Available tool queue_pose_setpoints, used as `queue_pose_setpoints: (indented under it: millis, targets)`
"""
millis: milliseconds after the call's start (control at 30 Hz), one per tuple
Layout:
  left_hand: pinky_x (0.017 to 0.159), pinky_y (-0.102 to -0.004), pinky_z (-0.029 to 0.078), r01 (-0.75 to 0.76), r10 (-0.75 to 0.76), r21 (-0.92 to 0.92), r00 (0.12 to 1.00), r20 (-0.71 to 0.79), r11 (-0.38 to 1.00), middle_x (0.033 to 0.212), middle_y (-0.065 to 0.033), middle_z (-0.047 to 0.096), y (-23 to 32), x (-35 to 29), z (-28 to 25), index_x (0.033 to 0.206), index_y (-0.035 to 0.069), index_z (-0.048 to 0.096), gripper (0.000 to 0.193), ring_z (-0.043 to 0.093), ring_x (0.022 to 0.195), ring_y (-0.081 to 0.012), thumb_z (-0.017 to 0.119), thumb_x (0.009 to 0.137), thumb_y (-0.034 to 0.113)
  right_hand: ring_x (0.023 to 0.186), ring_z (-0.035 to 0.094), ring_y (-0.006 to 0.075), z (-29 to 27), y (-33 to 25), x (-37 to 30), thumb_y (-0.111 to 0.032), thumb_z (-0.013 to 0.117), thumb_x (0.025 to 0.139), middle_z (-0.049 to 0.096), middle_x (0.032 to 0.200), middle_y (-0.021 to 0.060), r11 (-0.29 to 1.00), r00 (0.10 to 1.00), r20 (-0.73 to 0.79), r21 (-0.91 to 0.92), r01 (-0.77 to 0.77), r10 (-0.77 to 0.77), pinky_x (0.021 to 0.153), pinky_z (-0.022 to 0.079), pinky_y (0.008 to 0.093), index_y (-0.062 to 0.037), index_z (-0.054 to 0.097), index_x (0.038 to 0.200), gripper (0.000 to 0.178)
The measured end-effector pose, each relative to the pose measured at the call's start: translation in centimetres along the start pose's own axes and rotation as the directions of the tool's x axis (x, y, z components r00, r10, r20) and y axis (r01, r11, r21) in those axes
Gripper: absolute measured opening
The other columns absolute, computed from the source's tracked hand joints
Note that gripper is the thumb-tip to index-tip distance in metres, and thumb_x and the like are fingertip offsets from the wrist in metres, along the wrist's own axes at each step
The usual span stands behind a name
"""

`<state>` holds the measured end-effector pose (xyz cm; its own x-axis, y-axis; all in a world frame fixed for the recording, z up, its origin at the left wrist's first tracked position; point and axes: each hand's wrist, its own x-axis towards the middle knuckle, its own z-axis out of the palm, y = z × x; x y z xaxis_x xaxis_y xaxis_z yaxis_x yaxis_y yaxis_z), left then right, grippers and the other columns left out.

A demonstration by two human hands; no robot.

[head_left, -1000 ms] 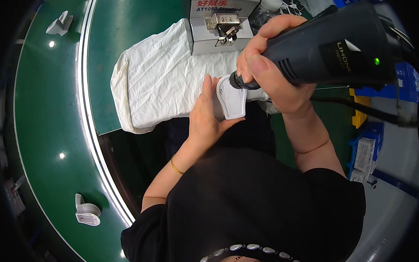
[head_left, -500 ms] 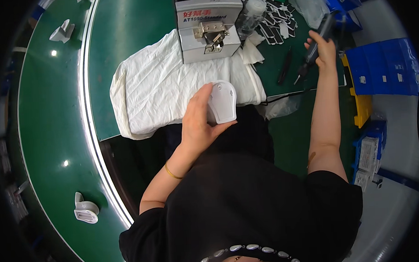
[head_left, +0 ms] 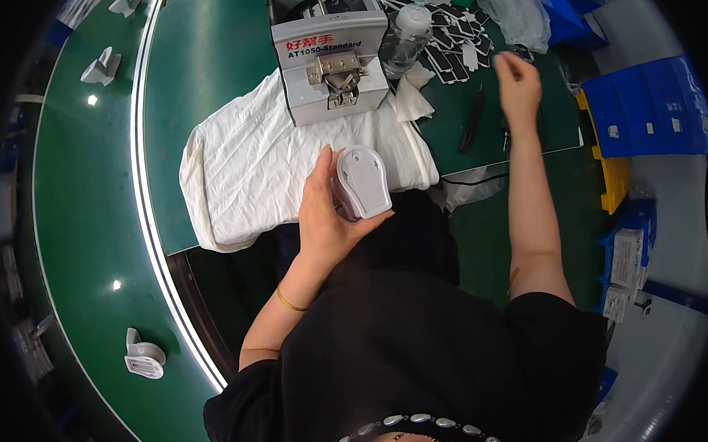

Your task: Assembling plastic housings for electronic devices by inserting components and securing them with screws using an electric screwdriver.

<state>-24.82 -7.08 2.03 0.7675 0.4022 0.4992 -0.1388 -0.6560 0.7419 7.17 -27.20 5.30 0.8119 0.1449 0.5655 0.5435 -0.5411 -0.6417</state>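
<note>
My left hand (head_left: 320,214) is closed around a white plastic housing (head_left: 366,181), held upright over the near edge of the white cloth (head_left: 247,162). The housing's recessed, rounded face, with small holes near its top, is turned up. At the right, my right hand (head_left: 518,83) hovers over the green table with its fingers curled together; whether anything is between them is hidden. Below it the metal tip of a powered screwdriver (head_left: 506,142) shows, the rest mostly covered by my wrist and forearm. A slim black tool (head_left: 473,122) lies to its left.
A grey machine (head_left: 335,73) stands at the cloth's far edge. Beside it are a clear bottle (head_left: 407,40), crumpled white tissue (head_left: 413,94) and a pile of black and white flat pieces (head_left: 453,42). Blue bins (head_left: 646,109) line the right; a white part (head_left: 144,357) sits on the left green surface.
My right hand has let go of the screwdriver, moved left and curled its fingers. My left hand still holds the housing, now slightly lower and left in view. The view has shifted a little.
</note>
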Motion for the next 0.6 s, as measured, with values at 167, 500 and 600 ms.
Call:
queue_pose_setpoints:
  millis: [167, 500, 600]
  targets:
    - [0.095, -0.0403, 0.048, 0.004, -0.004, 0.008, 1.000, -0.001, 1.000, 0.127, -0.0193, 0.058, 0.2, 0.5, -0.1, 0.145, -0.005, 0.029, 0.115, 0.057, 0.113, -0.0341, 0.094, 0.055, 0.025, 0.127, 0.047, 0.0322, 5.0, -7.3, -7.9, -0.030, 0.071, 0.085, 0.060, 0.130, 0.0100, 0.901, 0.887, 0.334, -0.181, 0.394, -0.320, 0.110, 0.030, 0.0465, -0.0111, 0.072, 0.111, 0.032]
    - [0.093, -0.0406, 0.048, 0.027, -0.028, 0.026, 1.000, 0.010, 0.999, 0.126, -0.0180, 0.059, 0.2, 0.1, -0.5, 0.145, -0.003, 0.030, 0.117, 0.058, 0.110, -0.0347, 0.094, 0.052, 0.026, 0.086, 0.069, 0.0303, 2.3, -12.1, -2.5, -0.011, 0.069, 0.087, 0.069, 0.096, 0.0133, 0.940, 0.936, 0.098, 0.009, 0.340, -0.339, 0.072, 0.052, 0.0348, -0.0034, 0.069, 0.099, 0.014]
    - [0.092, -0.0404, 0.048, 0.011, -0.011, 0.022, 1.000, -0.008, 1.000, 0.124, -0.0173, 0.060, 0.4, 0.3, -0.4, 0.145, -0.004, 0.031, 0.116, 0.058, 0.110, -0.0342, 0.094, 0.053, 0.027, 0.082, 0.066, 0.0321, 1.4, -13.6, 2.2, -0.014, 0.067, 0.087, 0.067, 0.090, 0.0118, 0.886, 0.898, 0.147, -0.161, 0.435, -0.415, 0.072, 0.052, 0.0368, -0.0059, 0.072, 0.097, 0.013]
